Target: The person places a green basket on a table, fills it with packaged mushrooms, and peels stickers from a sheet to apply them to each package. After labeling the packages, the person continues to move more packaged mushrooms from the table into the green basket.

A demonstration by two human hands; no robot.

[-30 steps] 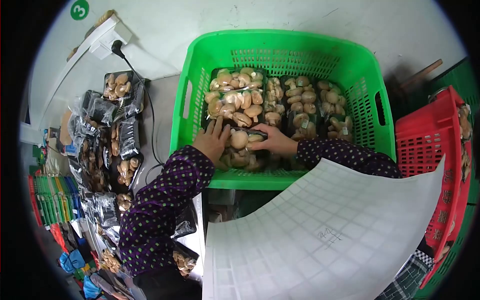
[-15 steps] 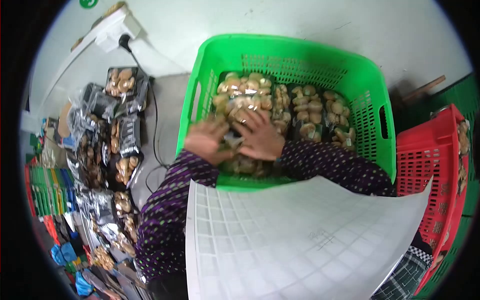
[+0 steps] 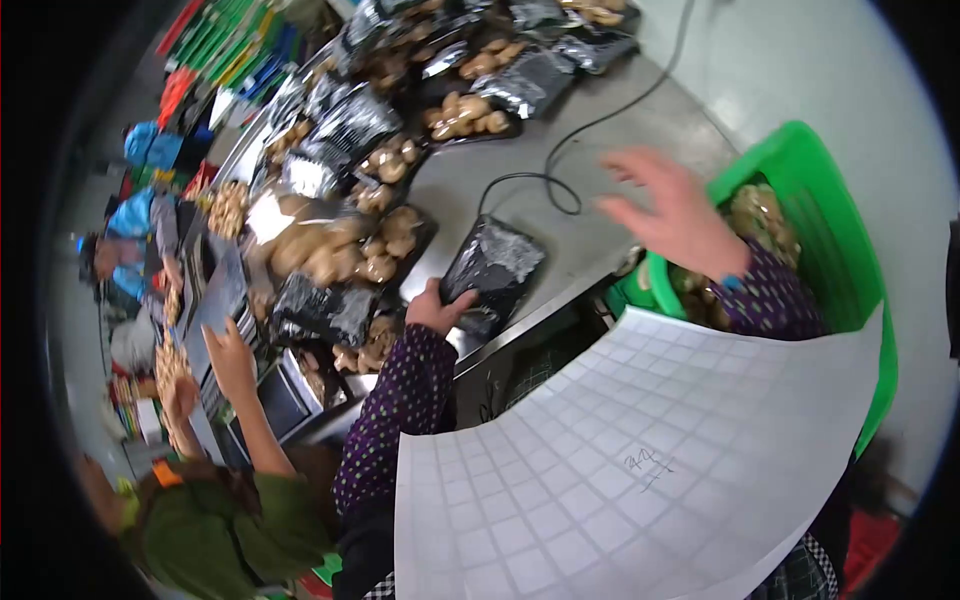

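My left hand (image 3: 438,308) grips the near edge of a film-wrapped black tray (image 3: 497,262), thumb on top. The tray's dark, crinkled side faces up on or just above the metal table (image 3: 590,150); its contents are hidden. My right hand (image 3: 672,210) hangs in the air with fingers apart, holding nothing, by the left rim of the green basket (image 3: 800,150). Inside that basket, wrapped mushroom packs (image 3: 762,215) show partly behind my right forearm. More wrapped mushroom trays (image 3: 465,118) lie left of and beyond my left hand, some dark side up.
A black cable (image 3: 560,170) loops across the table. A white gridded sheet (image 3: 620,460) covers the lower view. At left, a co-worker in a green top (image 3: 220,520) has both hands raised near the table; another in blue (image 3: 130,225) stands farther off.
My view has swung left from basket to table. Both hands have left the packs in the basket; the left now grips a wrapped black tray, while the right is raised and open.
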